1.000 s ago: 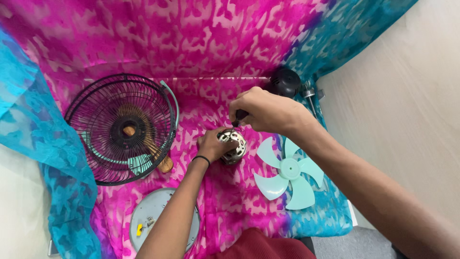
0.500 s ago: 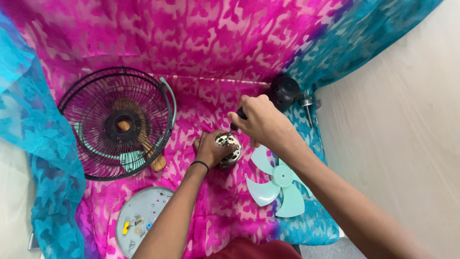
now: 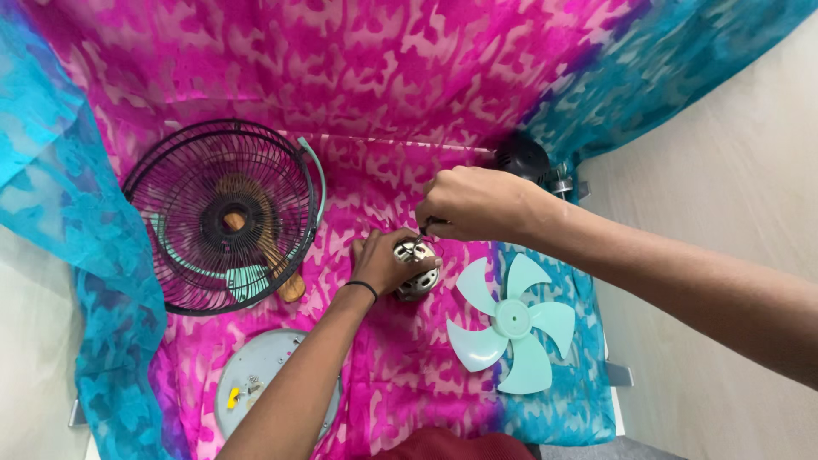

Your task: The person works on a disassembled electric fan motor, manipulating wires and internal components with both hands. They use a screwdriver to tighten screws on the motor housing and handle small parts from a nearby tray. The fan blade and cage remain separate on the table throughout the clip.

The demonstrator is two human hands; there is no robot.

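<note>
A fan is seen well into disassembly on a pink-and-blue cloth [image 3: 358, 77]: the black wire guard [image 3: 223, 216] w/ mint rim is already off and laid at approx. 9 o'clock of the work spot, the mint five-blade impeller [image 3: 512, 319] is off and laid flat at approx. 4 o'clock, and a round pale base plate [image 3: 256, 383] w/ a few small bits, one yellow, is parked at approx. 7 o'clock. What is left, judged from the layout, is the motor [image 3: 415, 266] itself, which is being worked on at centre frame; no reassembly is shown. The motor is gripped from its 9 o'clock side by the left hand [image 3: 382, 262], fingers wrapped round the body. The right hand [image 3: 474, 203] is clenched just above, at approx. 1 o'clock of the motor, round a thin dark tool [image 3: 423, 228] whose tip is pointed down at the motor top; the tool type can't be told, most of it being hidden in the fist. The motor looks small, round, bright metal, w/ slots or windings faintly visible on the side; detail is too small otherwise. A black housing part [image 3: 521, 157] is lying at approx. 1 o'clock, beyond the right hand, partly hidden.
</note>
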